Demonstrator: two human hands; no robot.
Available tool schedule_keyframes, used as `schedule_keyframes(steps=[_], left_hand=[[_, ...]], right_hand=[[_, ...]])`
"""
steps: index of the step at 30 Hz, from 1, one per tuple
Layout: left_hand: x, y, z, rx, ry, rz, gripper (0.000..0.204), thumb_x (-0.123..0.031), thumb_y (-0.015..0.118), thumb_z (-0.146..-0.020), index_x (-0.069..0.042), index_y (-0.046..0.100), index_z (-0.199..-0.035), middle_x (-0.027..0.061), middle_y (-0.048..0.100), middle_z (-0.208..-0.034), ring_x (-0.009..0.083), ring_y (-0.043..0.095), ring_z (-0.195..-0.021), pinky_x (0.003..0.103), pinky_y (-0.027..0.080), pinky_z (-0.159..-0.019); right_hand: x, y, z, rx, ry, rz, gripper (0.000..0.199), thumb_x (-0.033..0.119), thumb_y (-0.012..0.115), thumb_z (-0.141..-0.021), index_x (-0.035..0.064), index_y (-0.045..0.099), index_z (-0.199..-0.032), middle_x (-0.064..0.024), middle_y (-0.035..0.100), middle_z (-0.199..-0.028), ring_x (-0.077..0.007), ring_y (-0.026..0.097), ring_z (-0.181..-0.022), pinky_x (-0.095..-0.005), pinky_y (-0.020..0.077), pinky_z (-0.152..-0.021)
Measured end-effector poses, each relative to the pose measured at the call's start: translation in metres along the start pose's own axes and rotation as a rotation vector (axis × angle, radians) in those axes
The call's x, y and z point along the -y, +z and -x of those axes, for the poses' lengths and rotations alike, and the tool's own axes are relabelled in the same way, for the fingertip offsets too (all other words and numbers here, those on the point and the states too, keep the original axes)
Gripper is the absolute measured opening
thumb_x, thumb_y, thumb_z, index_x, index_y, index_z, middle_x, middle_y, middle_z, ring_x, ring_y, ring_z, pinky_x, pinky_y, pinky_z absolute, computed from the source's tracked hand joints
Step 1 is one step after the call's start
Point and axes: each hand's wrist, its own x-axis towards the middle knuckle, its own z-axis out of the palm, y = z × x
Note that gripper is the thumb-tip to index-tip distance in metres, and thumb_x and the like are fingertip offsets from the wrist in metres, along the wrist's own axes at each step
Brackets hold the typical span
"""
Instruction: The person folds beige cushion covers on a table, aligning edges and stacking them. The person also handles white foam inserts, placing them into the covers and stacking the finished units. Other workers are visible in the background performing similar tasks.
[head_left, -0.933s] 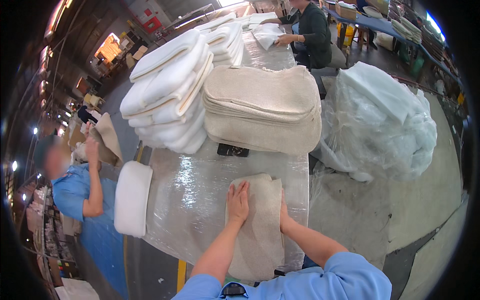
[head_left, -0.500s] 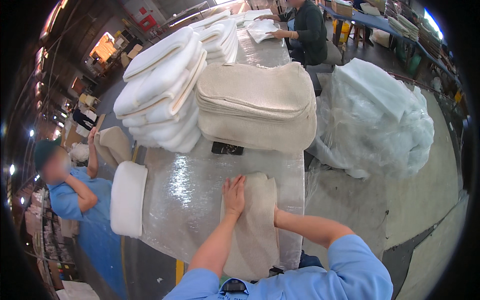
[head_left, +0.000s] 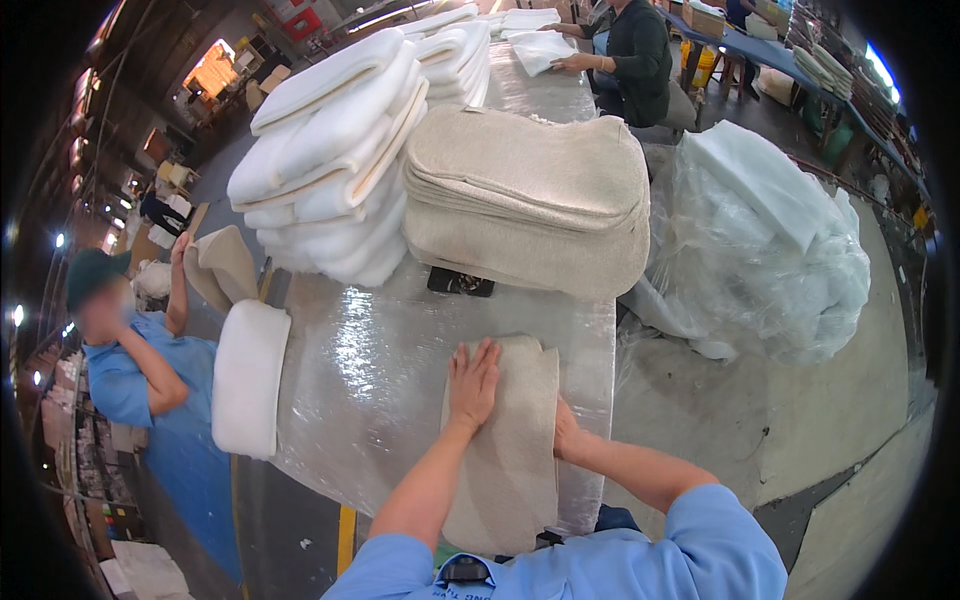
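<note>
Long beige textured-fabric piece (head_left: 510,455): one, laid out on the near side of the thick beige textured-fabric stack (head_left: 525,240); handling seemingly begun, unfinished. Left hand (head_left: 474,385): flat on top, fingers extended. Right hand (head_left: 570,430): at its right edge, fingers partly hidden; grip cannot be told.

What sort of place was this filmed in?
Most likely a textile or cushion workshop: a stack of beige fabric pieces and a pile of folded white padding share a plastic-covered table, where another person in a dark top handles white material.
</note>
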Motion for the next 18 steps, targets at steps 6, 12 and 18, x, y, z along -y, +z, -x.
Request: schedule_keyframes(steps=[6, 12, 18], left_hand=[[0.005, -0.006, 0.005, -0.012, 0.001, 0.021, 0.062, -0.049, 0.023, -0.114, -0.020, 0.050, -0.162, 0.0043, 0.039, -0.173, 0.0464, 0.019, -0.162, 0.057, 0.006, -0.133], [0.005, -0.006, 0.006, -0.027, -0.016, 0.072, 0.061, -0.049, 0.023, -0.114, -0.021, 0.053, -0.160, 0.0040, 0.039, -0.173, 0.0448, 0.018, -0.162, 0.056, 0.005, -0.133], [-0.002, -0.003, 0.005, -0.013, -0.019, 0.027, 0.060, -0.049, 0.023, -0.114, -0.024, 0.051, -0.162, 0.0020, 0.037, -0.174, 0.0425, 0.015, -0.164, 0.055, 0.004, -0.133]], right_hand=[[0.004, 0.006, -0.010, 0.130, 0.121, -0.339, 0.075, 0.046, 0.053, -0.101, 0.0150, 0.037, -0.167, -0.0125, 0.039, -0.171, -0.0346, 0.027, -0.161, -0.0543, 0.0098, -0.134], [0.021, -0.002, 0.018, 0.051, 0.248, -0.197, 0.081, 0.051, 0.055, -0.100, 0.0140, 0.034, -0.169, -0.0128, 0.035, -0.173, -0.0366, 0.020, -0.163, -0.0659, 0.0039, -0.131], [0.020, 0.011, 0.001, 0.014, 0.263, -0.150, 0.088, 0.058, 0.058, -0.097, 0.0145, 0.034, -0.169, -0.0157, 0.033, -0.173, -0.0377, 0.018, -0.163, -0.0702, -0.0031, -0.128]])
